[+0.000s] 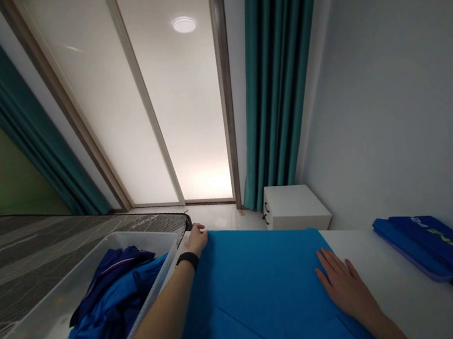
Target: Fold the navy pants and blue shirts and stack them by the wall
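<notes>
A bright blue cloth garment (261,276) lies spread on a white table in front of me, with seam lines across its near part. My left hand (197,241), with a black band on the wrist, is at the garment's far left corner; its visible fingers are slightly bent and apart. On the garment's right edge my right hand (341,282) rests flat, fingers stretched out. To the left stands a translucent plastic bin (35,333) holding crumpled blue and navy clothes (114,301).
Folded blue clothes (441,247) with printed lettering lie at the right on the white table (384,271), by the wall. Past the far edge stands a white drawer cabinet (296,207). A bed with a grey striped cover (52,237) is at the left.
</notes>
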The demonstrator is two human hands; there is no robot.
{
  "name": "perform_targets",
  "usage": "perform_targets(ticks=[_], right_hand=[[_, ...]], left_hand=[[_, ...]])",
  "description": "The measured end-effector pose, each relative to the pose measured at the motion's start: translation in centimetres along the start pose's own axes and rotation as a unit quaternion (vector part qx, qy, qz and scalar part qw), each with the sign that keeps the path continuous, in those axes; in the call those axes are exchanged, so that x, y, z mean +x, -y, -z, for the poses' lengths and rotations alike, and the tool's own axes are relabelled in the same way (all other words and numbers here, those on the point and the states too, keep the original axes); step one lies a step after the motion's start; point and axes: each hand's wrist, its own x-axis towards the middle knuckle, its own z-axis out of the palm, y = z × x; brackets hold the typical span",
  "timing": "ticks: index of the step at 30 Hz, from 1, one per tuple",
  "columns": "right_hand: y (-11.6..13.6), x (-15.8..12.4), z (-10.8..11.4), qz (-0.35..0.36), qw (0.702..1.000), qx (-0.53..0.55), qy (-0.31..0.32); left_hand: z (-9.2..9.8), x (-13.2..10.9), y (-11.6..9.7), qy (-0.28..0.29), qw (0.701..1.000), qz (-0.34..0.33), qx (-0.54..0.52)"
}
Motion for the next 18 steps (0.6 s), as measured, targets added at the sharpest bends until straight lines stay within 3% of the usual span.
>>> perform_targets(ticks=[6, 13, 18], right_hand=[[0.1, 0.0, 0.1, 0.0, 1.0, 0.002, -0.005], [0.7, 0.0, 1.4, -0.013, 0.999, 0.005, 0.032], [0.5, 1.1, 2.1, -0.017, 0.999, 0.033, 0.017]], left_hand=[[-0.1, -0.7, 0.5, 0.003, 1.0, -0.017, -0.012], [0.0, -1.8, 0.2, -0.007, 0.998, -0.058, -0.008], [0.2, -2.1, 0.0, -0.011, 0.998, -0.068, 0.002]])
